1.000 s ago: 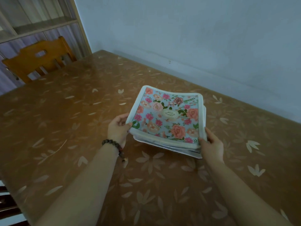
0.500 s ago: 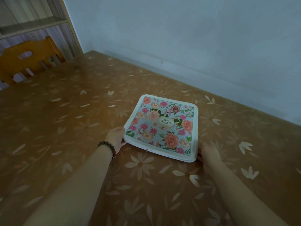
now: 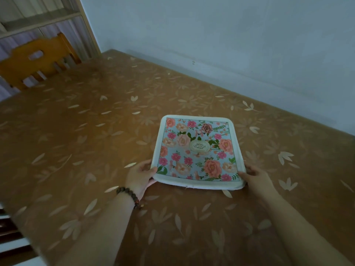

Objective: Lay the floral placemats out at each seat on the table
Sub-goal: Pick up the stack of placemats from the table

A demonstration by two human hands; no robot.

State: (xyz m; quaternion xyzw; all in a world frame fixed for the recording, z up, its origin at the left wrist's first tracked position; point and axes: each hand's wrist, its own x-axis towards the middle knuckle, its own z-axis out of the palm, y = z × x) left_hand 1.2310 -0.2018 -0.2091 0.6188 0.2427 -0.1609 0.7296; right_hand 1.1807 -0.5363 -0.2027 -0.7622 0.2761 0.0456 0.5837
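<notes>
Two bare forearms reach in from the near edge of the table (image 3: 76, 135), which is covered with a brown cloth with pale leaf shapes. The left wrist wears a bracelet (image 3: 129, 196) of dark beads. The left hand (image 3: 139, 176) holds the near left corner of the placemats (image 3: 197, 150): the thumb lies on top of the white border and the fingers are under it. The right hand (image 3: 255, 178) holds the near right corner, with the thumb on the border; its other fingers are hidden, so how they grip cannot be told. The two hands are well apart, one at each near corner.

The placemats lie as a flat stack on the table, right of its middle and nearer to the wall side than to the near edge. The near edge of the stack looks a little lifted. The top one shows pink and orange flowers on light blue, with an oval label in the centre.

Behind the far left edge stands a wooden chair (image 3: 36, 60). Behind it is a shelf (image 3: 44, 18), and along the far right edge is a pale wall (image 3: 230, 39).
</notes>
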